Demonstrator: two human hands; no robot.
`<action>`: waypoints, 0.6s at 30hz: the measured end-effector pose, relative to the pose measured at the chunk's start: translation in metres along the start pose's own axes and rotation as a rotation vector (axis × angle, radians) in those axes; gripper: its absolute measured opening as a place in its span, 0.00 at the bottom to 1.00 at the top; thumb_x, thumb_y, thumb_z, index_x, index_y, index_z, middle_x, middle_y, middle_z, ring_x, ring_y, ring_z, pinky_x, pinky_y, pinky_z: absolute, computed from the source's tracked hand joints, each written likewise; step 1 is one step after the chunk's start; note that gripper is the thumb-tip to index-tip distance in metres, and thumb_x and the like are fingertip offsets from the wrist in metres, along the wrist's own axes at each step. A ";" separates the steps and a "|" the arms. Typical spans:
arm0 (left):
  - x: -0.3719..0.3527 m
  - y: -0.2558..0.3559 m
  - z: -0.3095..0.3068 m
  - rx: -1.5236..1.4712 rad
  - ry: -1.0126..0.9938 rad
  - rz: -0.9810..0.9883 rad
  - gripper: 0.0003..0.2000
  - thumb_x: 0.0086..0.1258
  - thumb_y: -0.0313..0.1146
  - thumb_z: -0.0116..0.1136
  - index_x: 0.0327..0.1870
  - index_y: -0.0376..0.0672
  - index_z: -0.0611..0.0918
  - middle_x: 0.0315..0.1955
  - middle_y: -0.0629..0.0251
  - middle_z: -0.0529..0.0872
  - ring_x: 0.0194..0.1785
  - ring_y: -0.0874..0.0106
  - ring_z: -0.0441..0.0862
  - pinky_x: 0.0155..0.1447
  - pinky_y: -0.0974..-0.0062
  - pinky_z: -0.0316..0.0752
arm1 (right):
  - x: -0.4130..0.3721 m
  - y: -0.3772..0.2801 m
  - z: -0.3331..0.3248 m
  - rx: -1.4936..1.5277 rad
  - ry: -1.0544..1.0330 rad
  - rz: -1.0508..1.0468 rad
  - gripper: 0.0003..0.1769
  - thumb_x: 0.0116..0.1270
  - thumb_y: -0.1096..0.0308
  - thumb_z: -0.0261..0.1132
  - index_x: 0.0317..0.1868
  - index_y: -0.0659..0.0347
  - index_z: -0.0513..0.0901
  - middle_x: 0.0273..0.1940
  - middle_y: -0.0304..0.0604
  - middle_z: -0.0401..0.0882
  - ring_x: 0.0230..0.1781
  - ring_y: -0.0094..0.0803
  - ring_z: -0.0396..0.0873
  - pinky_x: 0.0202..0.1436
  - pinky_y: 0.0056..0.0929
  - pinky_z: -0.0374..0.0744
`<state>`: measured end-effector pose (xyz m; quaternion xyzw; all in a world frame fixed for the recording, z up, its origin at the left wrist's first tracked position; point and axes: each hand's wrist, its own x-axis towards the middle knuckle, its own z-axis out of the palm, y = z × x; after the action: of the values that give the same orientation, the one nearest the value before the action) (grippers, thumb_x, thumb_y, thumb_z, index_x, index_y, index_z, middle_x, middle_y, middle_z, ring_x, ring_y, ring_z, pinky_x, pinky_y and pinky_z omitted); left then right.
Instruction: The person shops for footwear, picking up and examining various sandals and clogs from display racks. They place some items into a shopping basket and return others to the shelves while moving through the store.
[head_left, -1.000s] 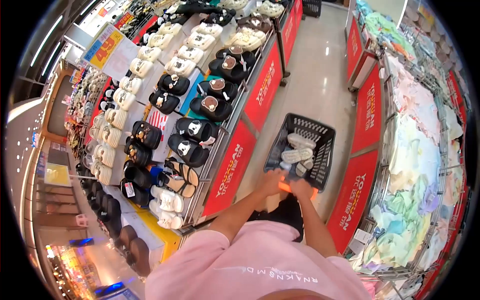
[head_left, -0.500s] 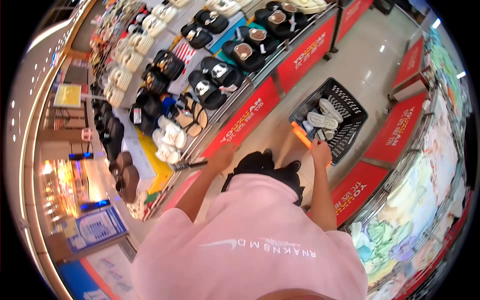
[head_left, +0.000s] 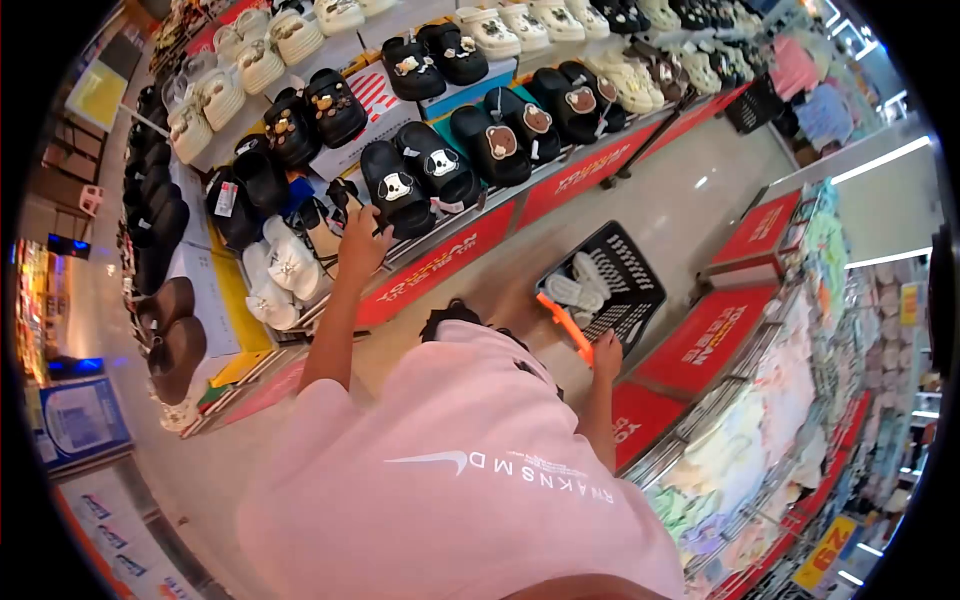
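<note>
My left hand (head_left: 362,245) reaches to the front edge of the shoe display, over a pair of black strappy sandals with tan insoles (head_left: 320,228). Its fingers are apart and partly cover one sandal; a firm hold on it does not show. White sandals (head_left: 283,268) lie left of this hand, and black slides with a dog face (head_left: 396,187) sit just beyond it. My right hand (head_left: 607,352) is closed around the orange handle (head_left: 567,328) of a black shopping basket (head_left: 630,268). Light-coloured shoes (head_left: 580,285) lie inside the basket.
Black slides with bear faces (head_left: 503,145) and rows of clogs (head_left: 490,35) fill the stepped display. Red panels (head_left: 440,262) line its front along the aisle floor (head_left: 480,285). Racks of pale clothing (head_left: 740,440) stand at the right. Brown slides (head_left: 178,345) lie at the left corner.
My left hand has moved forward from beside the display to the strappy sandals. The view has shifted toward the shelf. My right hand still holds the basket handle.
</note>
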<state>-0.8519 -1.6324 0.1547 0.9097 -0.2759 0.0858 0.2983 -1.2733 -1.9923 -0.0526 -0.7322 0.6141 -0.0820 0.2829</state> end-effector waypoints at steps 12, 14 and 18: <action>0.042 -0.030 0.020 -0.462 0.009 -0.323 0.24 0.59 0.38 0.73 0.54 0.41 0.77 0.37 0.60 0.77 0.33 0.69 0.76 0.39 0.71 0.75 | 0.002 -0.145 -0.019 0.400 -0.277 -0.279 0.16 0.75 0.60 0.56 0.35 0.65 0.77 0.27 0.41 0.79 0.27 0.27 0.76 0.32 0.30 0.75; 0.049 -0.025 0.042 -0.297 0.110 -0.202 0.26 0.57 0.39 0.75 0.54 0.40 0.77 0.40 0.57 0.76 0.38 0.64 0.77 0.42 0.68 0.77 | -0.019 -0.238 -0.005 0.077 -0.272 -0.653 0.13 0.74 0.63 0.59 0.39 0.67 0.78 0.29 0.46 0.77 0.29 0.31 0.76 0.35 0.30 0.76; 0.058 -0.006 0.055 -0.164 0.237 -0.243 0.27 0.52 0.38 0.76 0.53 0.41 0.77 0.45 0.53 0.74 0.51 0.52 0.74 0.54 0.59 0.73 | -0.012 -0.371 0.065 0.294 -0.481 -0.850 0.17 0.67 0.65 0.68 0.51 0.65 0.78 0.45 0.52 0.79 0.42 0.45 0.80 0.46 0.36 0.78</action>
<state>-0.8008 -1.6868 0.1254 0.8924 -0.1330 0.1331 0.4101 -0.9288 -1.9287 0.0872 -0.8680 0.1612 -0.1044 0.4580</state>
